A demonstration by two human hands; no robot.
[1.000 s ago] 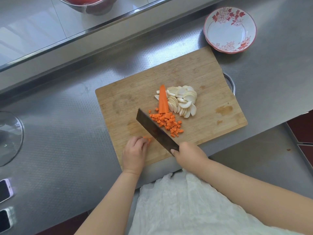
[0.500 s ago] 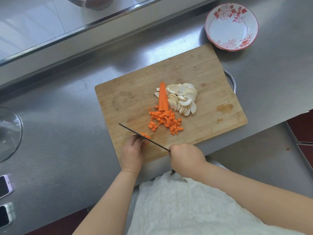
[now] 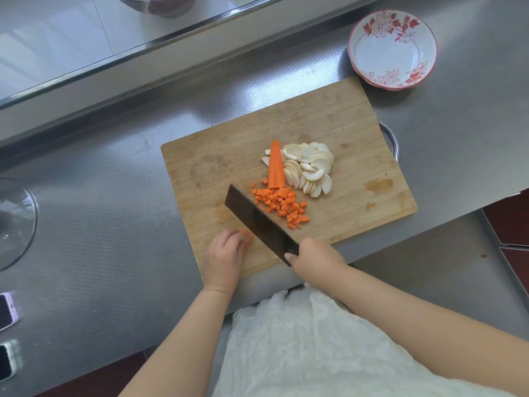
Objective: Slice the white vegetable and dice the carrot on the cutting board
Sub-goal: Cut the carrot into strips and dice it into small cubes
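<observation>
While the left hand [image 3: 224, 257] pinches a small carrot piece [image 3: 246, 235] at the cutting board's [image 3: 217, 167] near edge, the right hand [image 3: 315, 257] grips the cleaver [image 3: 259, 223]. Diced carrot [image 3: 282, 206], a stiff carrot half [image 3: 276, 164] and slippery white slices [image 3: 309, 167] lie mid-board; hold flat side down. A bowl [image 3: 393, 50] stands far right.

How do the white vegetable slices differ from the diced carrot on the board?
The white vegetable slices are thin, pale, curved pieces that overlap; the diced carrot is small orange cubes, loosely scattered. The slices lie right of the uncut carrot piece; the dice lie at its cut end, beside the cleaver. Both rest on the cutting board.
</observation>
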